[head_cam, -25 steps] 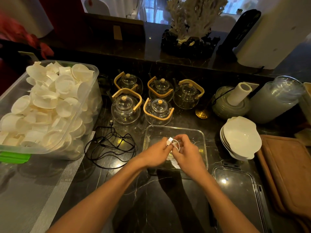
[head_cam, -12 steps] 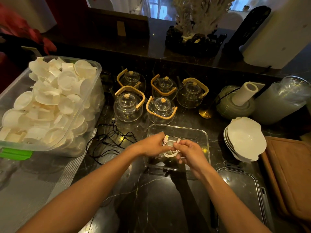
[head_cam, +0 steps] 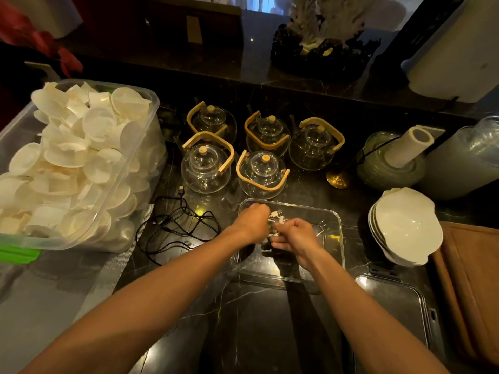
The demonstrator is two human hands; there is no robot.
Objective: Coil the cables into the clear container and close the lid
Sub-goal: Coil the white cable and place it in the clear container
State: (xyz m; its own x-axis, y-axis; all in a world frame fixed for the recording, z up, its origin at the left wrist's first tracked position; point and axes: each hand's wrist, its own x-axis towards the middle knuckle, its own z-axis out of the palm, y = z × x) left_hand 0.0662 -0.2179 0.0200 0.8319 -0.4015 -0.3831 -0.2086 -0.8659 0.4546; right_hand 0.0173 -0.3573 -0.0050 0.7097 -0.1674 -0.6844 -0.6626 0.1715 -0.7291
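A clear rectangular container (head_cam: 333, 225) stands on the dark marble counter in front of me. Inside it, my left hand (head_cam: 252, 221) and my right hand (head_cam: 295, 236) both grip a coiled white cable (head_cam: 276, 220), whose plugs stick up between them. Most of the coil is hidden by my fingers. A loose black cable (head_cam: 179, 225) lies tangled on the counter to the left of the container. The clear lid (head_cam: 391, 303) with a dark rim lies flat at the lower right.
Several glass teapots (head_cam: 260, 174) with bamboo handles stand just behind the container. A big plastic bin (head_cam: 81, 168) of white shells fills the left. White bowls (head_cam: 405, 225) are stacked at the right, beside a wooden board (head_cam: 475, 279).
Both hands have lowered the white cable coil from above the container down into it. The left hand shifted toward the container's back left corner.
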